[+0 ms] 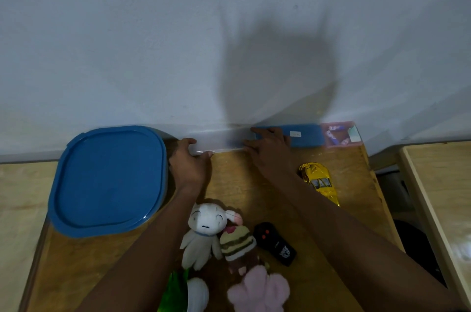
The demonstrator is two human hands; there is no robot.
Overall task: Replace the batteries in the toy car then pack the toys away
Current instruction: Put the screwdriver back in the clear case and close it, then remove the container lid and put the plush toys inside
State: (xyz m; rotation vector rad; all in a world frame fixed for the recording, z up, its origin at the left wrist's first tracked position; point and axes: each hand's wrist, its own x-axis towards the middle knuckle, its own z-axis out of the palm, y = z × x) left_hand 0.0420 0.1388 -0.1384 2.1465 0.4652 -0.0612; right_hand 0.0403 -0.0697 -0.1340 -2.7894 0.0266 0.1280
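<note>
A long flat case [305,137], clear at its left end, blue in the middle and pink at the right, lies against the wall at the table's far edge. My left hand [190,165] grips its left end. My right hand [270,151] rests flat on its middle. A shiny gold toy car [319,181] sits right of my right forearm. A black remote control [275,243] with two red buttons lies near the front. Plush toys lie beside it: a white one [204,232], a striped cake-shaped one [238,244], a pink one [258,291] and a green one [175,291].
A large container with a blue lid [109,179] stands on the wooden table [254,199] at the left. A white wall rises right behind the table. Another wooden surface [443,184] stands to the right across a dark gap.
</note>
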